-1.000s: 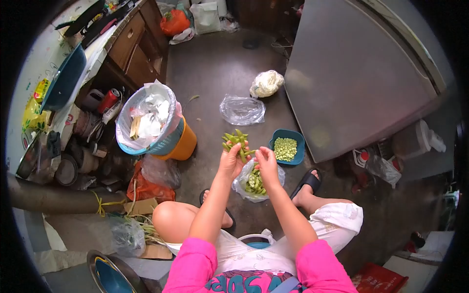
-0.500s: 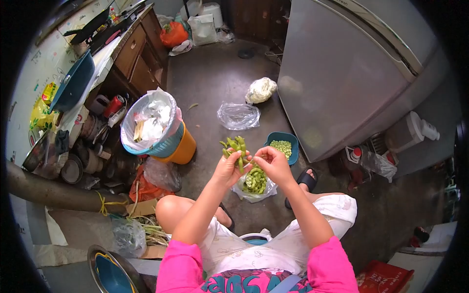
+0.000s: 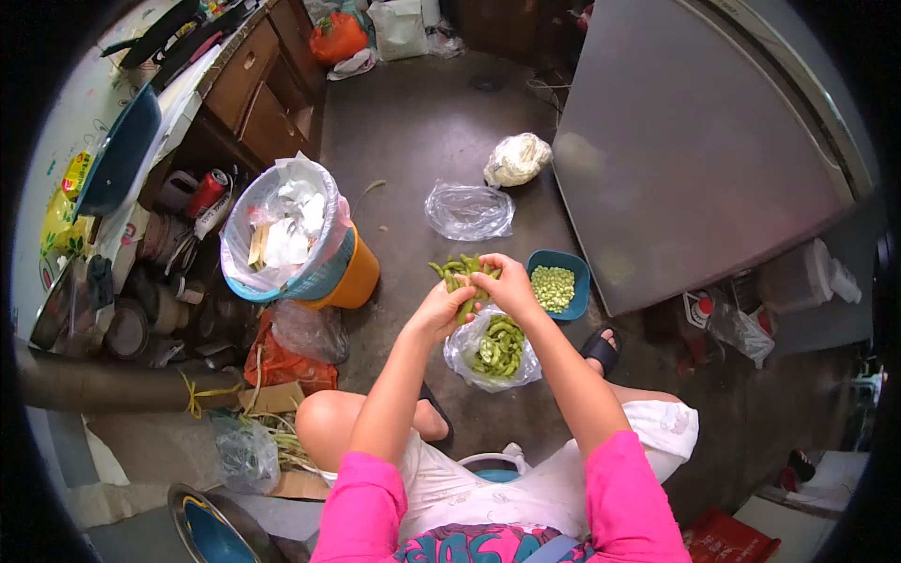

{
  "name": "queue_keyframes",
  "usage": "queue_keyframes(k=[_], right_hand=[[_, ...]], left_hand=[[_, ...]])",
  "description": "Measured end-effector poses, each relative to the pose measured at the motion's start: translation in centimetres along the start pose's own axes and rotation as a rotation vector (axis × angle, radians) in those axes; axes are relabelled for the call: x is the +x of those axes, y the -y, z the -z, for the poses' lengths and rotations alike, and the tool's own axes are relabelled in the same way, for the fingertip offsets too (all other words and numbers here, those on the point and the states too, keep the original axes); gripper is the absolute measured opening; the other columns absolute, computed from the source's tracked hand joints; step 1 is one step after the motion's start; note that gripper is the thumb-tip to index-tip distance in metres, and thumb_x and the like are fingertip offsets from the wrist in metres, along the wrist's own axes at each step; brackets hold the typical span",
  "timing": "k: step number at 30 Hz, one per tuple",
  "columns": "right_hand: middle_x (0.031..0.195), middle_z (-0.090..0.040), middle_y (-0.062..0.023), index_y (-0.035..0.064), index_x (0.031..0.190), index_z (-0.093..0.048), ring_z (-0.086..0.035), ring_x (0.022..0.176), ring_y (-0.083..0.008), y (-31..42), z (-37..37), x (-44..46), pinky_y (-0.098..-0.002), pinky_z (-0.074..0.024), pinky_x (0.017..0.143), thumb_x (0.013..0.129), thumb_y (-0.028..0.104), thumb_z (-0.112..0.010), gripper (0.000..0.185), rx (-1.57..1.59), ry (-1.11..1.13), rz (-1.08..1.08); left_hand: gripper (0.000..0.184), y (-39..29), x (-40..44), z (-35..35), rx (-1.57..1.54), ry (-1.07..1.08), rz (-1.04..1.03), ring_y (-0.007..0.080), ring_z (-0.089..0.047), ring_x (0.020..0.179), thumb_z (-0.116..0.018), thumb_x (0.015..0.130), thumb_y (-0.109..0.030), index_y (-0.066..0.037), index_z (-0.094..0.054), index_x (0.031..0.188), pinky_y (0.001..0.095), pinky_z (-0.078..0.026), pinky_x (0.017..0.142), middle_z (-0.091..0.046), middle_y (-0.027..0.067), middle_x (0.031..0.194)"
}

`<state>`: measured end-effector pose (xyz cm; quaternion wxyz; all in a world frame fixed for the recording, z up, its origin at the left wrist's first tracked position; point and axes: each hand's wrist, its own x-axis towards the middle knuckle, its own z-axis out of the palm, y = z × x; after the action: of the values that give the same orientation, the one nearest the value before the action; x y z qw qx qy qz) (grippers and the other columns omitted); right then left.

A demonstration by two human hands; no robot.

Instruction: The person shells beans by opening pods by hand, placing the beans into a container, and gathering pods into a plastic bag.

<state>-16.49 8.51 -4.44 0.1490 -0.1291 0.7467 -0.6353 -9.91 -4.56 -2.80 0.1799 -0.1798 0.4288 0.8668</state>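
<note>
A bunch of green soybean pods (image 3: 454, 270) is gripped in my left hand (image 3: 437, 313), its tips poking out past the fingers. My right hand (image 3: 508, 284) meets it from the other side, fingers pinched on the pods at the top of the bunch. Which single pod the right fingers grip is partly hidden. Below both hands an open plastic bag (image 3: 457, 353) on the floor holds more green pods (image 3: 498, 349). Just right of my right hand, a teal square bowl (image 3: 583, 269) contains pale green shelled beans (image 3: 552, 288).
Ahead lie a crumpled clear plastic bag (image 3: 468, 212) and a whitish wrapped bundle (image 3: 518, 159). A lined blue trash basket (image 3: 328, 263) rests on an orange bucket (image 3: 360, 281) at left. The refrigerator (image 3: 694, 159) stands at right, and sandalled feet flank the pod bag.
My right hand has moved left and up onto the bunch, closing against my left hand. The view has shifted slightly, so the floor items appear lower and farther right.
</note>
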Motion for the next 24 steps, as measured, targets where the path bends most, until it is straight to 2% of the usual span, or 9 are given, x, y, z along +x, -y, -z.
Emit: queue_keyframes(k=[3, 4, 8, 11, 15, 16, 20, 23, 24], right_hand=[[0.083, -0.057, -0.0079, -0.0036, 0.101, -0.054, -0.057, 0.068, -0.0137, -5.6, -0.8, 2.4, -0.0249, -0.0466, 0.056, 0.072, 0.013, -0.065, 0.036, 0.349, -0.149, -0.251], [0.079, -0.056, -0.0062, -0.0036, 0.105, -0.052, -0.053, 0.057, -0.0113, -6.0, -0.6, 2.5, -0.0223, -0.0418, 0.044, 0.073, 0.011, -0.064, 0.037, 0.408, -0.185, -0.355], [0.068, -0.050, -0.0019, 0.0007, 0.093, -0.053, -0.043, 0.041, -0.0090, -11.6, -1.2, 3.8, -0.0206, -0.0342, 0.034, 0.076, 0.010, -0.060, 0.021, 0.511, -0.231, -0.640], [0.063, -0.048, 0.0004, 0.0039, 0.087, -0.051, -0.044, 0.042, -0.0090, -14.2, -2.2, 4.5, -0.0200, -0.0364, 0.035, 0.076, 0.010, -0.060, 0.015, 0.459, -0.240, -0.748], [0.108, -0.048, -0.0122, 0.0015, 0.112, -0.046, -0.055, 0.067, -0.0146, -13.1, -4.2, 5.2, -0.0229, -0.0454, 0.046, 0.077, 0.015, -0.060, 0.040, 0.402, -0.355, -0.689], [0.126, -0.034, -0.0141, 0.0038, 0.122, -0.039, -0.056, 0.081, -0.0190, -13.4, -3.9, 5.4, -0.0259, -0.0478, 0.050, 0.077, 0.015, -0.060, 0.051, 0.355, -0.243, -0.689], [0.115, -0.043, -0.0121, 0.0054, 0.111, -0.051, -0.054, 0.089, -0.0196, -12.2, -3.2, 4.1, -0.0276, -0.0487, 0.057, 0.075, 0.011, -0.058, 0.038, 0.150, -0.180, -0.373], [0.106, -0.047, -0.0110, 0.0045, 0.101, -0.057, -0.055, 0.087, -0.0190, -7.2, -1.4, 1.6, -0.0271, -0.0471, 0.064, 0.074, 0.009, -0.058, 0.027, -0.150, -0.207, 0.050], [0.102, -0.051, -0.0103, 0.0041, 0.096, -0.060, -0.054, 0.089, -0.0213, -4.7, -0.8, 0.6, -0.0293, -0.0443, 0.074, 0.072, 0.008, -0.058, 0.024, -0.115, -0.187, -0.015]], left_hand=[[0.011, 1.7, 2.3, 3.2, -0.143, -0.046, 0.020, 0.0149, -0.054, 0.067, -0.052, 0.082, -0.006, -0.010, -0.045, 0.090, 0.0219, -0.045, 0.047, -0.055, 0.0100, 0.088], [0.011, 2.8, 3.0, 4.7, -0.290, -0.034, 0.004, 0.0170, -0.054, 0.070, -0.052, 0.081, -0.006, -0.010, -0.046, 0.090, 0.0255, -0.047, 0.052, -0.056, 0.0121, 0.091], [0.010, 5.7, 5.3, 9.0, -0.546, -0.087, -0.033, 0.0207, -0.055, 0.078, -0.049, 0.080, -0.005, -0.009, -0.050, 0.090, 0.0298, -0.050, 0.062, -0.056, 0.0112, 0.091], [0.015, 5.6, 5.6, 9.1, -0.548, -0.131, -0.038, 0.0222, -0.055, 0.082, -0.049, 0.079, -0.005, -0.007, -0.051, 0.094, 0.0335, -0.050, 0.067, -0.056, 0.0122, 0.092], [0.019, 4.8, 5.9, 8.8, -0.616, -0.087, -0.043, 0.0241, -0.056, 0.083, -0.047, 0.080, -0.005, -0.005, -0.050, 0.099, 0.0358, -0.050, 0.071, -0.057, 0.0139, 0.094], [0.020, 4.8, 5.9, 8.7, -0.631, -0.074, -0.051, 0.0250, -0.056, 0.086, -0.047, 0.079, -0.005, -0.003, -0.050, 0.099, 0.0368, -0.049, 0.073, -0.056, 0.0142, 0.095], [0.022, 4.5, 5.4, 7.6, -0.666, -0.007, -0.081, 0.0274, -0.055, 0.092, -0.045, 0.078, -0.004, -0.001, -0.051, 0.099, 0.0381, -0.049, 0.077, -0.056, 0.0156, 0.099], [0.020, 3.9, 4.2, 5.5, -0.634, 0.031, -0.088, 0.0272, -0.055, 0.094, -0.046, 0.080, -0.006, -0.002, -0.052, 0.099, 0.0374, -0.049, 0.078, -0.057, 0.0154, 0.099], [0.020, 3.9, 3.9, 4.9, -0.611, 0.042, -0.074, 0.0255, -0.056, 0.092, -0.046, 0.080, -0.007, -0.003, -0.052, 0.099, 0.0367, -0.049, 0.078, -0.057, 0.0141, 0.098]])
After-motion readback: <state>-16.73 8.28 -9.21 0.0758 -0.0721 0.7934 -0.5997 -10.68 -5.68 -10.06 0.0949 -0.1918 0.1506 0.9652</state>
